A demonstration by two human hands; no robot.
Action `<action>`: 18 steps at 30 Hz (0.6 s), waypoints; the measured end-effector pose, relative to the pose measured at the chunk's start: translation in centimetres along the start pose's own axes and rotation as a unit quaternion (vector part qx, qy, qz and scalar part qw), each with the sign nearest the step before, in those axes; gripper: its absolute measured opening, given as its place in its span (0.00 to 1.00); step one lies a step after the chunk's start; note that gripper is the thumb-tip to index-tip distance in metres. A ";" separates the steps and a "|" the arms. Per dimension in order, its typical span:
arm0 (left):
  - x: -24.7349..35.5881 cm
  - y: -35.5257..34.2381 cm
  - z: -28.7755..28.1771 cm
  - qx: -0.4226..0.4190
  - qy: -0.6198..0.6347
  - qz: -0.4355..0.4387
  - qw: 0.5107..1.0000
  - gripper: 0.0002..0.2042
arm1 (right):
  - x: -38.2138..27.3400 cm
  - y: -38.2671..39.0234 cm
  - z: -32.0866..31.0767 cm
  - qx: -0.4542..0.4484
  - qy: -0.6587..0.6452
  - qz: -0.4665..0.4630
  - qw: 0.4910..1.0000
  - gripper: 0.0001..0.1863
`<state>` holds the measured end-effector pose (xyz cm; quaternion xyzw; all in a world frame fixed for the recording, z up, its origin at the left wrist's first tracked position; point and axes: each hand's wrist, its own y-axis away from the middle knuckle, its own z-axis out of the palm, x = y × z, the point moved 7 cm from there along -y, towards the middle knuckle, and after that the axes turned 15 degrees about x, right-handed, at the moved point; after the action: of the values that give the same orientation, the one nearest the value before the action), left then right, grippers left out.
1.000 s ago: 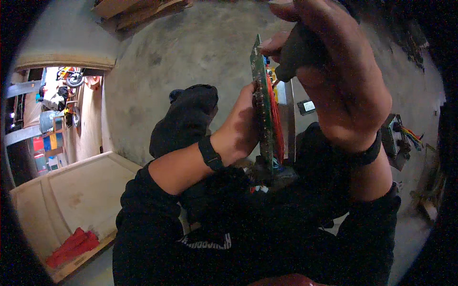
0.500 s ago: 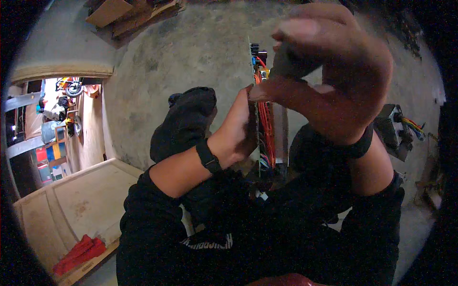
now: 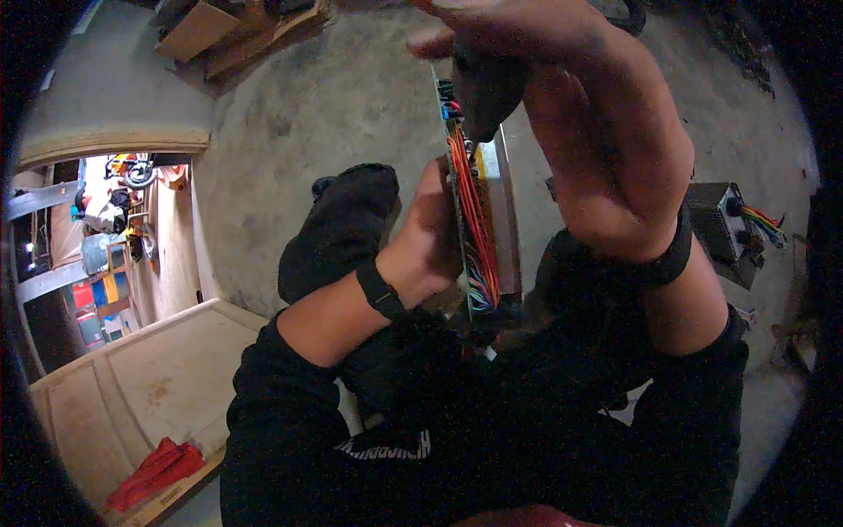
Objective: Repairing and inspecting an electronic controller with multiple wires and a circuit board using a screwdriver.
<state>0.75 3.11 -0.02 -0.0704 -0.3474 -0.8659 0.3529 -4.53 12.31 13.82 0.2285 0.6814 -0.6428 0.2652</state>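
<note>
white lettering (image 3: pixel 386 445) sits below left grip (image 3: pixel 423 239), which clasps an upright circuit board (image 3: pixel 471 220); right grip (image 3: pixel 637 145) curls round a dark tool (image 3: pixel 487 92).

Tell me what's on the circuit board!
Red and orange wires run along the circuit board, on its right side. The dark object in the right hand blocks some upper parts. The left face can't be seen: it's turned away, against the left hand.

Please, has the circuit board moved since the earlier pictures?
Yes: the circuit board has shifted left in the view, closer to the wooden beam at far left.
</note>
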 end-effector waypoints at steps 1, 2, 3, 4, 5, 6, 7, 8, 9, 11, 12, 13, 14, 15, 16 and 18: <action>0.5 0.3 -0.1 0.015 -0.088 0.059 0.994 0.38 | 0.0 0.0 -0.1 -0.001 0.002 0.000 1.000 0.19; 0.6 0.4 -0.1 0.021 -0.131 0.089 0.987 0.40 | -0.1 -0.1 -0.2 -0.001 0.002 0.001 1.000 0.19; 0.9 0.7 -0.3 0.032 -0.175 0.119 0.977 0.42 | 0.0 -0.1 -0.2 -0.003 -0.001 0.002 1.000 0.19; 0.6 0.8 -0.5 0.013 -0.140 0.102 0.985 0.45 | 0.0 -0.1 -0.1 -0.004 -0.003 0.002 1.000 0.19; 0.5 0.9 -0.5 0.004 -0.122 0.094 0.988 0.46 | 0.0 -0.2 0.0 -0.005 -0.005 0.001 1.000 0.19; 0.3 1.0 -0.4 -0.006 -0.103 0.084 0.991 0.48 | 0.0 -0.2 0.0 -0.005 -0.005 0.001 1.000 0.19; 0.5 1.0 -0.4 0.014 -0.120 0.098 0.988 0.49 | -0.1 -0.3 0.0 -0.006 -0.006 0.000 1.000 0.19; 0.7 1.1 -0.3 0.025 -0.127 0.106 0.986 0.50 | 0.0 -0.3 0.1 -0.007 -0.007 0.001 1.000 0.19; 0.8 1.1 -0.3 0.035 -0.135 0.113 0.984 0.50 | 0.0 -0.2 0.2 -0.007 -0.006 0.002 1.000 0.19; 0.7 1.1 0.0 0.039 -0.132 0.090 0.986 0.48 | 0.0 -0.3 0.1 -0.007 -0.005 0.002 1.000 0.20; 0.7 1.1 0.1 0.040 -0.131 0.082 0.987 0.47 | 0.0 -0.3 0.0 -0.005 -0.003 0.002 1.000 0.20; 0.4 1.0 -0.1 0.059 -0.115 0.050 0.990 0.45 | -0.1 -0.3 0.0 -0.006 -0.001 0.003 1.000 0.20; 0.3 0.9 0.0 0.067 -0.107 0.033 0.991 0.44 | -0.2 -0.3 -0.1 -0.003 0.003 0.001 1.000 0.20; 0.2 0.8 -0.2 0.080 -0.099 0.018 0.992 0.43 | -0.1 -0.3 0.0 -0.003 -0.001 0.002 1.000 0.20; 0.3 0.8 -0.2 0.082 -0.097 0.021 0.992 0.41 | 0.0 -0.4 0.1 -0.004 -0.002 0.002 1.000 0.20; 0.2 0.7 -0.2 0.083 -0.094 0.024 0.992 0.38 | -0.1 -0.3 0.2 -0.003 -0.002 0.002 1.000 0.20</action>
<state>1.08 2.49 0.31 -0.1306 -0.4478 -0.8152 0.3434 -4.69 12.04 14.10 0.2276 0.6825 -0.6407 0.2681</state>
